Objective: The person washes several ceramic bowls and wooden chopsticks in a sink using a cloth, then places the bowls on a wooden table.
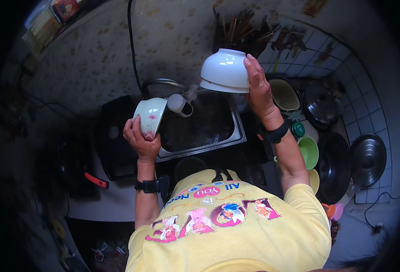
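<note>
In my left hand (141, 138) is a pale ceramic bowl with pink flowers (150, 117), tilted on its side at the left edge of the sink. My right hand (258, 83) grips two nested white bowls (225, 71), turned upside down and raised above the sink's back right corner. Below and between the hands lies the metal sink (203, 148), dark inside. A curved faucet (164, 81) with a white fitting (178, 103) at its end reaches over the sink from the wall.
Chopsticks (234, 30) stand in a holder at the back wall. To the right are a colander (285, 94), a lidded pot (319, 102), a green cup (308, 152), a large dark basin (334, 166) and a metal lid (368, 159). A red-handled pan (96, 180) is at the left.
</note>
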`<state>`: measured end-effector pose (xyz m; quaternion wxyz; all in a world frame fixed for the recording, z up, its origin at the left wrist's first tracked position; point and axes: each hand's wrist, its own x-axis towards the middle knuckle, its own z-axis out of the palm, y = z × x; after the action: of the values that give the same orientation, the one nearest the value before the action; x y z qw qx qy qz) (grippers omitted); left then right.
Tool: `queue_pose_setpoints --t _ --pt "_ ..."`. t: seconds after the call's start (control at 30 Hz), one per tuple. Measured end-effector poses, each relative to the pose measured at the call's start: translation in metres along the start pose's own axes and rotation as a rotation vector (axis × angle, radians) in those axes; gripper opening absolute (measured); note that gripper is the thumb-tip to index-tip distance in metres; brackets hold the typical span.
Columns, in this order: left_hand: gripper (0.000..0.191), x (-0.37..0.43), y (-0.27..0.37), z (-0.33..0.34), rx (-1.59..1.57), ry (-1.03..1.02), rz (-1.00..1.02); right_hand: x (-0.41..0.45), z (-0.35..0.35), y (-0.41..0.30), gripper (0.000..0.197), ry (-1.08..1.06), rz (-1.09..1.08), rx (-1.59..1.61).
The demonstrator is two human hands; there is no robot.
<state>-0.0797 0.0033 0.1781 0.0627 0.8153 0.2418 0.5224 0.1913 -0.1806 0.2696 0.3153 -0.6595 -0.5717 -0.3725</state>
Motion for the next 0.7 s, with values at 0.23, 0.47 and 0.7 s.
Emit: queue_pose_setpoints --t 0.23,0.47,0.7 --pt "0.059 0.001 0.000 -0.001 -0.046 0.010 -0.002 0.003 -0.001 -0.001 0.062 0.029 -0.016 -0.002" --pt "0.058 0.002 -0.005 0.000 -0.065 0.017 0.011 0.000 -0.003 -0.001 0.062 0.031 -0.009 -0.022" --pt "0.041 0.006 -0.017 0.009 -0.102 -0.041 0.159 -0.047 -0.024 -0.006 0.059 0.087 0.213 -0.073"
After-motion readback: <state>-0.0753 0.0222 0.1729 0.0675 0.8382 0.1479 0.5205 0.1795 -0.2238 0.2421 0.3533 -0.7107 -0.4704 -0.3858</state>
